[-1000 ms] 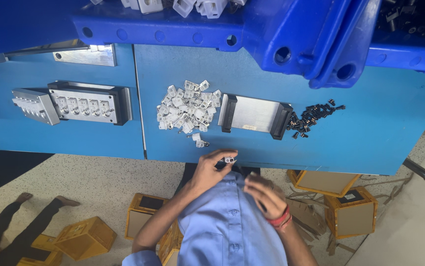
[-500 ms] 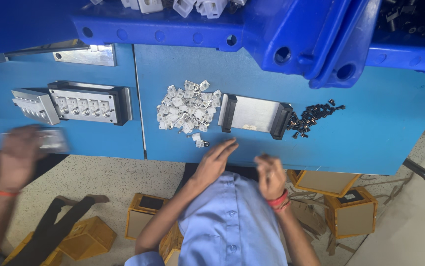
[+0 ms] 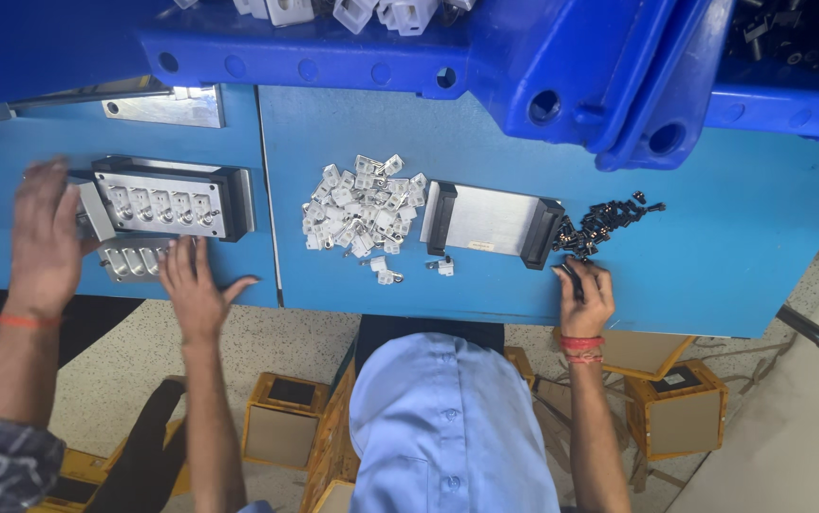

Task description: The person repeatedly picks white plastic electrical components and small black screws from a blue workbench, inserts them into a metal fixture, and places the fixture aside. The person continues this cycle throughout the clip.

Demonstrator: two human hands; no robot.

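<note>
A blue surface (image 3: 713, 247) runs across the middle of the frame, with blue moulded bins (image 3: 485, 57) above it and a speckled floor with small cardboard boxes (image 3: 281, 423) below. The right hand (image 3: 585, 299), lower right of centre, has its fingers (image 3: 569, 274) curled and bunched at the near edge of a scatter of black screws (image 3: 609, 218). They touch the lowest screws, but whether they have one pinched cannot be told. The scatter lies just above and to the right of this hand, trailing toward the upper right. The left hand (image 3: 196, 285), at lower left, lies flat with fingers spread and grips nothing, its tips on a small metal block (image 3: 124, 258) at the surface's edge. That block's long axis runs left to right, directly under a larger metal jig in a black frame (image 3: 172, 199). A co-worker's hand (image 3: 44, 237), on a checked sleeve, rests at the jig's left end. Between the two hands lie a heap of white plastic parts (image 3: 362, 204), a few loose white pieces (image 3: 385, 275) and a metal plate with black ends (image 3: 495, 220). The plate is nearer the right hand.
</note>
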